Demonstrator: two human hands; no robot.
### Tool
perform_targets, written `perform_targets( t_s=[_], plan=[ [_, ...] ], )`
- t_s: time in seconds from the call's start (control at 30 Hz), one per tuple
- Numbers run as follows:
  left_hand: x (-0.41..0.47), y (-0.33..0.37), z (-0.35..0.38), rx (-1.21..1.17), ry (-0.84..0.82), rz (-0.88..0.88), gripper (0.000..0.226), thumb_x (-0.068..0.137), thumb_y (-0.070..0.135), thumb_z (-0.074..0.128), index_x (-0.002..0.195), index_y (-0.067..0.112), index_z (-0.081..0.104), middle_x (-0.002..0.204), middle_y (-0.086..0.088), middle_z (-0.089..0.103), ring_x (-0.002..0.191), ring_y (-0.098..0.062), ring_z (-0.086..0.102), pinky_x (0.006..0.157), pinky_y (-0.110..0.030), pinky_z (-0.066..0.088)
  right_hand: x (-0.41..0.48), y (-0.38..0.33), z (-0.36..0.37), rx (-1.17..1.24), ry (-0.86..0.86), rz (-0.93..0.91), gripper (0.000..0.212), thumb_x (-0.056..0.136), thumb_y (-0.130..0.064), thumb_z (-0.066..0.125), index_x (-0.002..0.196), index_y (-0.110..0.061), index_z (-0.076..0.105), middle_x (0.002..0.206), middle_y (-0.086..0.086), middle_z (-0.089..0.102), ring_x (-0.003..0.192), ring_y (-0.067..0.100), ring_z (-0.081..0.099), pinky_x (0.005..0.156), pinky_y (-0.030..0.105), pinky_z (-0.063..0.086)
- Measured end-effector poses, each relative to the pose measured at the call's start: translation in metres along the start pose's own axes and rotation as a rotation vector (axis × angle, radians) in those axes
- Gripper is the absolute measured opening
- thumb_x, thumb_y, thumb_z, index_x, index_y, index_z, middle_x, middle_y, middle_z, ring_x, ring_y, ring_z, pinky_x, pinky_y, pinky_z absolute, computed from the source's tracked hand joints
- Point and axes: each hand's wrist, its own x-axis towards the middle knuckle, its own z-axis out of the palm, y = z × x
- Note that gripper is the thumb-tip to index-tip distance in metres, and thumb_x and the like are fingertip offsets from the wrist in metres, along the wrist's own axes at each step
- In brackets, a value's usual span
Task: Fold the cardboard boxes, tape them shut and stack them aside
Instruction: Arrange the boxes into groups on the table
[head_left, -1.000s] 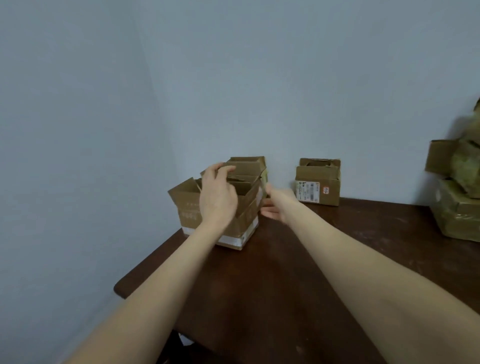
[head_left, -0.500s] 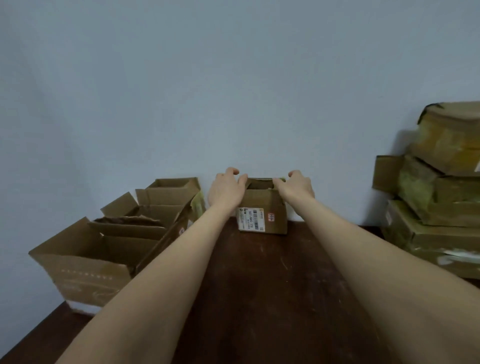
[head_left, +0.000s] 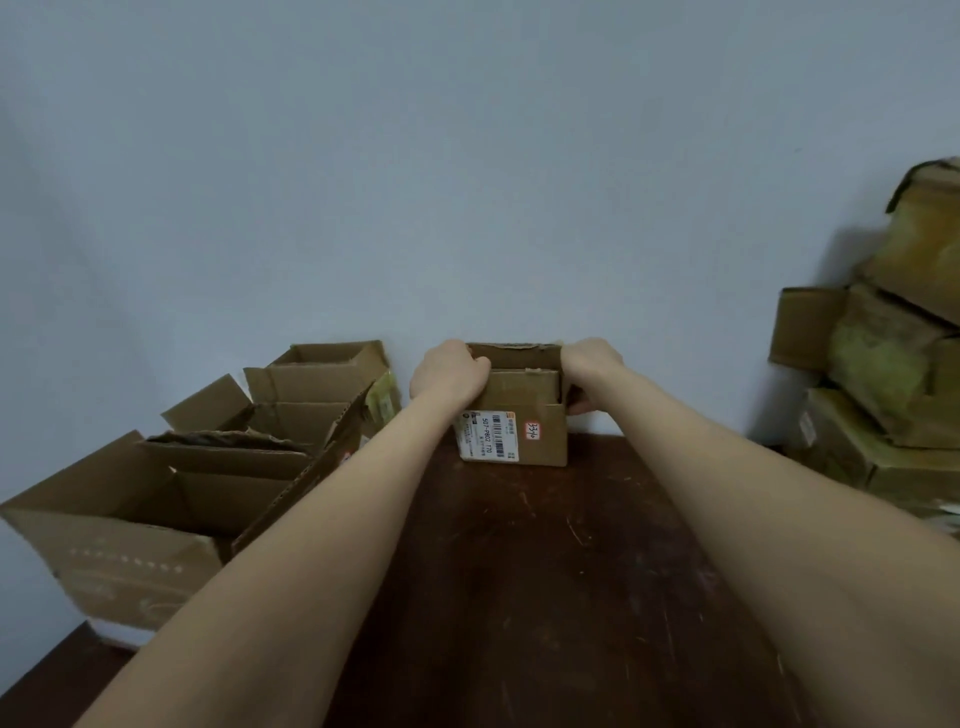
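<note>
A small cardboard box (head_left: 524, 410) with a white barcode label and a red-edged sticker stands at the far edge of the dark wooden table (head_left: 545, 597), against the wall. Its top flaps stand up. My left hand (head_left: 449, 371) grips its upper left side and my right hand (head_left: 589, 371) grips its upper right side, fingers curled over the edges. At the left stand open cardboard boxes, a large one (head_left: 119, 540) in front and others (head_left: 317, 384) behind it, flaps raised.
A stack of taped, worn boxes (head_left: 893, 374) rises at the right edge of the table against the blue-grey wall. Bare table surface lies between my arms.
My hands left the open boxes at the left, reached the small labelled box and closed on its two sides. The view swung right and now sits closer to that box.
</note>
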Motion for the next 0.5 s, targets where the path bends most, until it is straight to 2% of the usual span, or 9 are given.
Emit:
perform_targets(
  t_s=[0.1, 0.2, 0.27, 0.33, 0.4, 0.5],
  plan=[
    [-0.001, -0.01, -0.006, 0.025, 0.062, -0.041, 0.032, 0.095, 0.019, 0.041, 0.116, 0.005, 0.061, 0.117, -0.012, 0.062, 0.106, -0.029, 0.058, 0.079, -0.033, 0.042, -0.006, -0.001, 0.019, 0.071, -0.035, -0.012, 0.016, 0.088, -0.008, 0.048, 0.091, 0.0, 0.061, 0.094, 0.023, 0.068, 0.072, 0.037, 0.07, 0.057, 0.044, 0.06],
    [0.002, -0.022, -0.009, 0.086, 0.074, -0.071, 0.036, 0.101, 0.017, 0.031, 0.119, 0.001, 0.058, 0.121, -0.015, 0.057, 0.112, -0.033, 0.054, 0.088, -0.039, 0.044, -0.011, -0.003, 0.04, 0.179, -0.049, -0.011, 0.016, 0.09, -0.009, 0.048, 0.095, -0.004, 0.062, 0.099, 0.019, 0.067, 0.077, 0.036, 0.068, 0.053, 0.043, 0.059],
    [0.005, -0.029, -0.011, 0.133, 0.078, -0.044, 0.037, 0.102, 0.015, 0.028, 0.116, 0.002, 0.06, 0.119, -0.015, 0.056, 0.113, -0.034, 0.051, 0.092, -0.041, 0.044, -0.015, -0.004, 0.05, 0.252, -0.05, -0.009, 0.021, 0.095, -0.022, 0.048, 0.1, -0.006, 0.061, 0.101, 0.015, 0.066, 0.082, 0.035, 0.067, 0.063, 0.045, 0.06],
    [0.007, -0.031, -0.012, 0.122, 0.127, -0.016, 0.036, 0.099, 0.012, 0.03, 0.11, 0.004, 0.063, 0.118, -0.014, 0.053, 0.115, -0.033, 0.048, 0.094, -0.041, 0.043, -0.018, -0.004, 0.055, 0.261, -0.05, -0.02, 0.035, 0.098, -0.038, 0.042, 0.1, -0.007, 0.058, 0.101, 0.011, 0.063, 0.089, 0.031, 0.064, 0.078, 0.046, 0.058],
    [0.005, -0.027, -0.015, 0.099, 0.185, 0.036, 0.035, 0.098, 0.01, 0.031, 0.108, 0.005, 0.064, 0.119, -0.014, 0.052, 0.118, -0.03, 0.045, 0.096, -0.04, 0.041, -0.021, -0.004, 0.051, 0.22, -0.05, -0.034, 0.041, 0.099, -0.043, 0.037, 0.105, -0.007, 0.054, 0.1, 0.009, 0.055, 0.09, 0.028, 0.056, 0.09, 0.043, 0.052],
    [-0.013, -0.006, -0.02, 0.02, 0.204, 0.055, 0.035, 0.099, 0.013, 0.035, 0.127, 0.012, 0.056, 0.141, -0.01, 0.041, 0.13, -0.027, 0.039, 0.101, -0.041, 0.039, -0.035, 0.0, 0.026, 0.053, -0.01, -0.139, 0.033, 0.099, -0.04, 0.038, 0.103, -0.012, 0.054, 0.1, 0.009, 0.051, 0.095, 0.03, 0.053, 0.085, 0.035, 0.045]
  ],
)
